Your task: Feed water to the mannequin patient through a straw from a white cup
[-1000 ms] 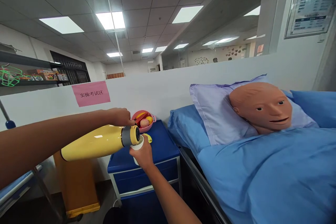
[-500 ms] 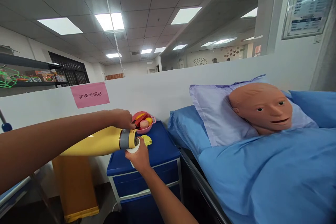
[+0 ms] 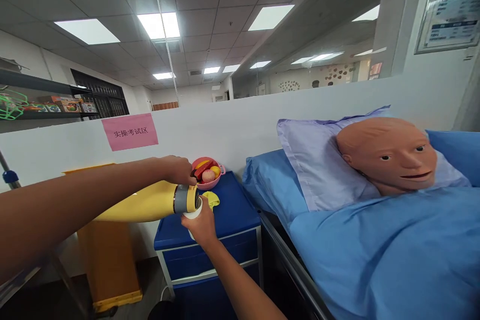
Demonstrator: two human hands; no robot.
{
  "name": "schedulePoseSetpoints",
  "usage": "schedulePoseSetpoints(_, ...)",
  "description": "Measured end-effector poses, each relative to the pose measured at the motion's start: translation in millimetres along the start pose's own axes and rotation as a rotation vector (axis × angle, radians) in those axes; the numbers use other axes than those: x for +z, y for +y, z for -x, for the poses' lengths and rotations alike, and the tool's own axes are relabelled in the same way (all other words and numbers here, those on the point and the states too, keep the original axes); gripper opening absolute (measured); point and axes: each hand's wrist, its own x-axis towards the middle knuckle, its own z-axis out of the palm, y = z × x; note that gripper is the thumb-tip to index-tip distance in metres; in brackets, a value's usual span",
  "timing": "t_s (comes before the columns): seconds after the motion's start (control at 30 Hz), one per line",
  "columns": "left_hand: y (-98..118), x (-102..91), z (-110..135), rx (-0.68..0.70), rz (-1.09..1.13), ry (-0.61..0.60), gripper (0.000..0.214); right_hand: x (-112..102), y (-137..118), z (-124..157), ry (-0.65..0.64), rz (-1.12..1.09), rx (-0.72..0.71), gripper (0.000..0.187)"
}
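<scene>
A yellow thermos flask [image 3: 150, 204] with a grey collar lies tipped nearly level, its mouth pointing right. My left hand [image 3: 174, 169] is closed at its upper side near the neck, seemingly on the handle; the handle itself is mostly hidden. Right at the flask's mouth is a white cup [image 3: 192, 214], wrapped by the fingers of my right hand [image 3: 204, 225]. Whether liquid runs into the cup cannot be seen. Both are held above the front left part of a blue bedside cabinet [image 3: 235, 210].
On the cabinet stand a pink basket [image 3: 210, 186] of toy fruit and a yellow cloth-like item [image 3: 213, 200]. To the right, a manikin head [image 3: 390, 155] rests on a lilac pillow [image 3: 300, 160] in a blue-covered bed with a dark rail [image 3: 292, 265]. A white partition [image 3: 247, 125] runs behind.
The view has turned slightly left, so the scene sits a little farther right. Flask, cup and both hands keep nearly the same pose together.
</scene>
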Motion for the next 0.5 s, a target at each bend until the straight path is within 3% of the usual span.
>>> schedulePoseSetpoints(0.33, -8, 16.9, -8, 0.024, 0.005, -0.095, 0.065, 11, 19, -2, -0.074, 0.004, 0.022, 0.051)
schedulePoseSetpoints(0.5, -41, 25.3, -17, -0.04, 0.084, -0.061, 0.072, 9, 33, -7, -0.121, 0.017, 0.054, 0.056)
